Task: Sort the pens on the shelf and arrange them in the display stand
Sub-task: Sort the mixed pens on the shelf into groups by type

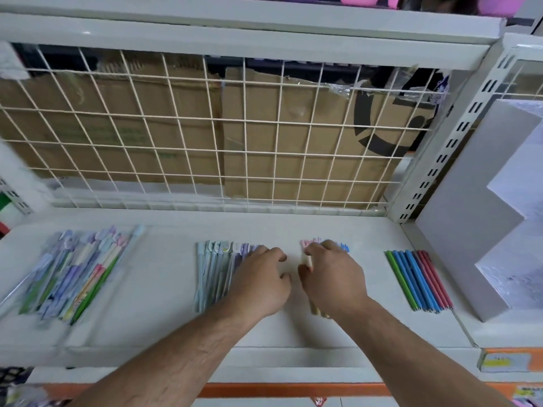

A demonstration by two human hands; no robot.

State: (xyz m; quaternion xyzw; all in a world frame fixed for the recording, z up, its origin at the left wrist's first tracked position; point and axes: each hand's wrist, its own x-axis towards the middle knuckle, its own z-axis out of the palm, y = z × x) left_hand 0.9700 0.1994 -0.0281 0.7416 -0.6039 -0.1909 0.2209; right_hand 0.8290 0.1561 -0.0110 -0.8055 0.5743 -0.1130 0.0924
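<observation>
Head view showed a white shelf (164,277) under both grips, backed by a wire grid (205,127) with cardboard (123,136) behind it. A white stepped stand (458,230) stood well to the right of the right grip (332,277). A loose pen pile (76,271) lay well left of the left grip (258,280). A green, blue and red row (417,280) lay between the right grip and the stand. The left grip rested, fingers loosely bent, on a pastel row (214,271). The right grip lay over a pink-topped row (307,243), fingers curled down; whether it pinched any pen could not be told.
</observation>
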